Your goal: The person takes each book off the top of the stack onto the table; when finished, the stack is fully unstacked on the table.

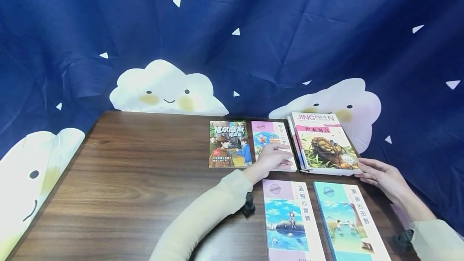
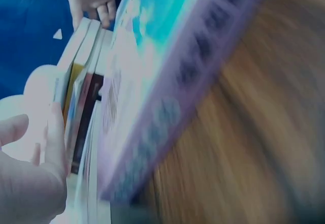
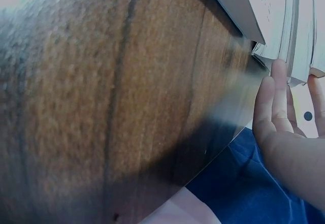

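Observation:
A stack of several books [image 1: 326, 144] lies at the back right of the table; its top one has a yellow-brown picture under the word JINGDIAN. My right hand [image 1: 384, 180] touches the stack's front right corner, and in the right wrist view the fingers [image 3: 278, 92] reach against the page edges. Over the pink-bordered book [image 1: 262, 134] left of the stack is my left hand [image 1: 273, 158], its fingers pointing toward the stack's left side. In the left wrist view, the left hand's fingers [image 2: 57, 137] stretch beside the stacked spines.
Left of the pink-bordered book lies a detective-picture book [image 1: 230, 146]. Nearer the front are a lilac-bordered book [image 1: 288, 224] and a teal book [image 1: 346, 216], side by side. Brown wooden table [image 1: 145, 172] extends left. A blue cloud-patterned curtain [image 1: 203, 31] hangs behind.

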The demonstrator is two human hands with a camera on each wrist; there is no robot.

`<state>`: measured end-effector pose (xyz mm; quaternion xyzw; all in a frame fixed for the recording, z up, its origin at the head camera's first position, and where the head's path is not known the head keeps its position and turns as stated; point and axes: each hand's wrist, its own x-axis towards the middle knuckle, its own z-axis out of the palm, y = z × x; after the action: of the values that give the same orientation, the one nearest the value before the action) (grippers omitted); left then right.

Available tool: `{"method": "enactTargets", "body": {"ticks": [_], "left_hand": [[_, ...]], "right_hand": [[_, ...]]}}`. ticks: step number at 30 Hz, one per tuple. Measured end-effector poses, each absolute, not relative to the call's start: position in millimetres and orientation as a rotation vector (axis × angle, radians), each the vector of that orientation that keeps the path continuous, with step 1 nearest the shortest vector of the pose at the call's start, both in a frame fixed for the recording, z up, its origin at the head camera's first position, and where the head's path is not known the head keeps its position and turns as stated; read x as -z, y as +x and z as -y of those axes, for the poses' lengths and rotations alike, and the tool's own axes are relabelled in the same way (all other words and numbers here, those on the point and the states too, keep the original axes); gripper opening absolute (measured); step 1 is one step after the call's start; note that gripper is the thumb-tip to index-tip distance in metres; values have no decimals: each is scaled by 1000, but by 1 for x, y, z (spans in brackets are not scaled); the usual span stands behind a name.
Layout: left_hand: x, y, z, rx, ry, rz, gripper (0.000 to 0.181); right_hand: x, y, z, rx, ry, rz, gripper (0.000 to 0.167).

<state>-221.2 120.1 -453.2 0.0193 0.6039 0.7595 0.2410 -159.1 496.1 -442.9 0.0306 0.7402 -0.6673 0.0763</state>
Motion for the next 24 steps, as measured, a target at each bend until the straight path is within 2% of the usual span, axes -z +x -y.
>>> {"method": "enactTargets", "body": {"ticks": [12,24], "left_hand": [[450,-218,-152,-2139,-35,-1607,36],[448,-227,-184,-2181,-121,-1643,51]], "right_hand": [[445,-160,-494,2024,82,-2207,30],[445,-158,-496,2070,83,-2166,32]]}}
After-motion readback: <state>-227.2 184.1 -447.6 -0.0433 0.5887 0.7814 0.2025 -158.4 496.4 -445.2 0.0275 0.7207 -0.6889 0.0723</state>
